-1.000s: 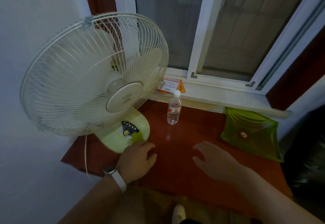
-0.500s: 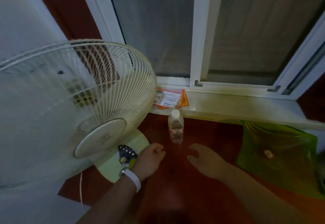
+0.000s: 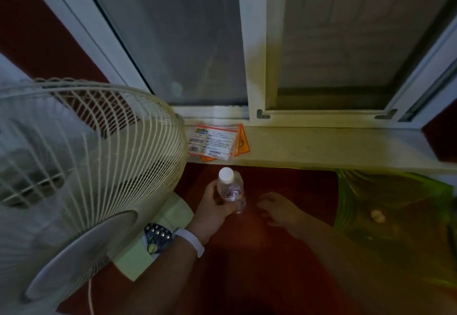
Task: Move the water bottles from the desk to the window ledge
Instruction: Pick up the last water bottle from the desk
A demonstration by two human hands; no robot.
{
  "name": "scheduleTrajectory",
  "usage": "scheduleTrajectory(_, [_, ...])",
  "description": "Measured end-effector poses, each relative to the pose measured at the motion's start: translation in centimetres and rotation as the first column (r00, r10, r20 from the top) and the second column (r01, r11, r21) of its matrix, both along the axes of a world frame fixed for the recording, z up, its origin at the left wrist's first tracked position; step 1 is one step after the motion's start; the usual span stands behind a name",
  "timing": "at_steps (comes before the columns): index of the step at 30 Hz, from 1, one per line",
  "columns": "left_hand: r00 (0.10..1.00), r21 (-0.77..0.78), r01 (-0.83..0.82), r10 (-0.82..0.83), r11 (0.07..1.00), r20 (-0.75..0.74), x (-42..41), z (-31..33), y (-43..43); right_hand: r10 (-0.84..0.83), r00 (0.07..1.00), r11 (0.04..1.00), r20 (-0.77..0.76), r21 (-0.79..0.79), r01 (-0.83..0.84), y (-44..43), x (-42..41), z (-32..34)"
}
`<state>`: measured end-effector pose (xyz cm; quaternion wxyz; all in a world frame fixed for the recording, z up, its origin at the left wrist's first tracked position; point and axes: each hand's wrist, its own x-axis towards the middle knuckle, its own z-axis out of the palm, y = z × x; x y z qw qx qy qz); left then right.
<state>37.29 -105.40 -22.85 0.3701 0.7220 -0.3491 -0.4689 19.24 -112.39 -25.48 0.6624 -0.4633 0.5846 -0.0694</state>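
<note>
A small clear water bottle with a white cap stands upright on the dark red desk, just below the pale window ledge. My left hand grips the bottle's body from the left, fingers curled round it. My right hand hovers over the desk to the right of the bottle, fingers loosely spread, holding nothing.
A large white desk fan on a green base fills the left side, close to my left arm. Orange and white leaflets lie on the ledge's left end. A green translucent bag lies at the right.
My left hand has reached forward and closed round the bottle. The view has moved closer to the window; my right hand stays near the bottle's right.
</note>
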Motion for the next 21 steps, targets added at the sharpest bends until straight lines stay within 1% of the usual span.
scheduleTrajectory(4, [0.998,-0.061,0.060,-0.058,0.996,0.038,0.1,-1.1,-1.3,0.040,0.998,0.997,0.039,0.061,-0.042,-0.6,1.1,-1.1])
scheduleTrajectory(6, [0.998,-0.076,0.061,-0.059,0.995,0.029,0.4,-1.6,-1.6,0.043,0.998,0.997,0.038,0.066,-0.045,-1.0,1.7,-1.5])
scheduleTrajectory(9, [0.998,-0.072,0.058,-0.057,0.996,0.011,0.8,-2.0,-1.7,0.035,0.999,0.996,0.030,0.078,-0.037,-1.4,2.6,-2.1])
scheduleTrajectory(14, [0.996,-0.095,0.083,-0.078,0.992,0.053,1.3,-2.2,-1.8,0.024,0.998,0.996,0.061,0.080,-0.029,-1.8,3.0,-2.5])
scheduleTrajectory(18, [0.996,-0.076,0.087,-0.085,0.993,0.030,1.5,-1.7,-1.7,0.015,0.992,0.993,0.129,0.116,-0.030,-1.4,3.2,-2.5])
scheduleTrajectory(21, [0.997,-0.082,0.070,-0.069,0.994,0.018,1.5,-1.2,-1.2,-0.025,0.987,0.991,0.159,0.132,0.004,-0.9,3.0,-2.3])
